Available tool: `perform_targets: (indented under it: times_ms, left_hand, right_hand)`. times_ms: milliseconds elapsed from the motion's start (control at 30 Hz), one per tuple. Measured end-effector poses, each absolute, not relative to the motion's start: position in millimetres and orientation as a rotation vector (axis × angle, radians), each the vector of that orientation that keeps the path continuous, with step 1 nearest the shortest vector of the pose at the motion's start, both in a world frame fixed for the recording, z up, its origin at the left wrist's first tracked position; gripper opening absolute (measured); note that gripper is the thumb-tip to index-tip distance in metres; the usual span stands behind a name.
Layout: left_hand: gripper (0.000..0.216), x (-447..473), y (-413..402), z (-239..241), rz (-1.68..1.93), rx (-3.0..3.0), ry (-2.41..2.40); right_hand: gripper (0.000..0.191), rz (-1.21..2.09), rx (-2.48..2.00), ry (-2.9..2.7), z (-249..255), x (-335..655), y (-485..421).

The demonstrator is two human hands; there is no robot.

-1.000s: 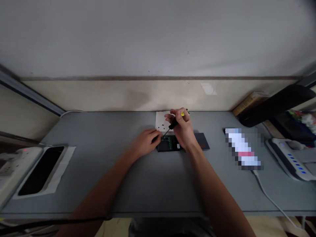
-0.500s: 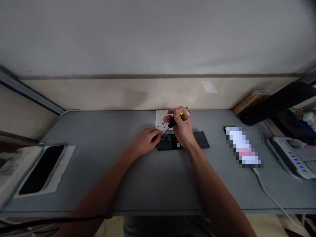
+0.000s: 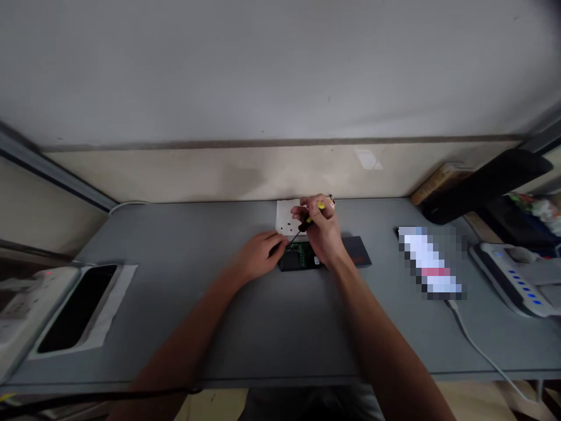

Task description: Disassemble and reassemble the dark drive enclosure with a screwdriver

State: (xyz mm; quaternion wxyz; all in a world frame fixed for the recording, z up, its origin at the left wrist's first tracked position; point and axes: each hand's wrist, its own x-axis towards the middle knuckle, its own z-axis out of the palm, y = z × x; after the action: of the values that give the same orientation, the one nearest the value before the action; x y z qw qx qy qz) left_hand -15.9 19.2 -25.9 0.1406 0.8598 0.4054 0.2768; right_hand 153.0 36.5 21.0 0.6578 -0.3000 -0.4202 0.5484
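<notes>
Steadily, the right hand (image 3: 323, 225) had its fingers wrapped round a screwdriver (image 3: 304, 226), slanted toward the device's (image 3: 300, 255) far left corner; the left hand (image 3: 263, 255), fingers bunched there, seemingly braced it, though whether it pinched anything I couldn't tell. The device lay flat, dark bits (image 3: 289, 224) behind on white paper (image 3: 283, 211), probably against straying, a panel (image 3: 358, 251) to its right.

Left grip (image 3: 262, 255) palm-down, right grip (image 3: 323, 229) — curled
</notes>
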Motion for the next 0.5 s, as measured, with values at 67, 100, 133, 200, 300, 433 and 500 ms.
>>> perform_targets:
  times_ms: [67,100,133,200,300,433,500]
  left_hand:
    - [0.022,-15.8,19.3,-26.1,0.795,2.482,1.159]
    - [0.022,-15.7,19.2,-26.0,0.795,2.48,1.158]
    - [0.023,-15.7,19.2,-25.6,0.792,2.48,1.16]
    - [0.023,-15.7,19.0,-24.6,0.781,2.483,1.165]
    - [0.025,-16.1,18.6,-22.8,0.784,2.501,1.159]
    - [0.025,-17.1,18.1,-21.9,0.782,2.525,1.152]
    - [0.025,-17.4,18.1,-22.2,0.779,2.535,1.151]
  right_hand:
    - [0.052,1.2,-0.743,-0.989,16.6,153.4,37.3]
    - [0.052,1.175,-0.766,-1.009,15.0,153.0,37.8]
    - [0.052,1.158,-0.767,-1.022,14.1,152.3,38.1]
    - [0.05,1.19,-0.712,-0.999,15.0,150.4,38.1]
    - [0.049,1.299,-0.61,-0.937,20.2,149.6,36.7]
    - [0.052,1.299,-0.644,-0.93,22.8,154.4,35.1]
    - [0.055,1.25,-0.694,-0.956,21.1,157.0,35.6]
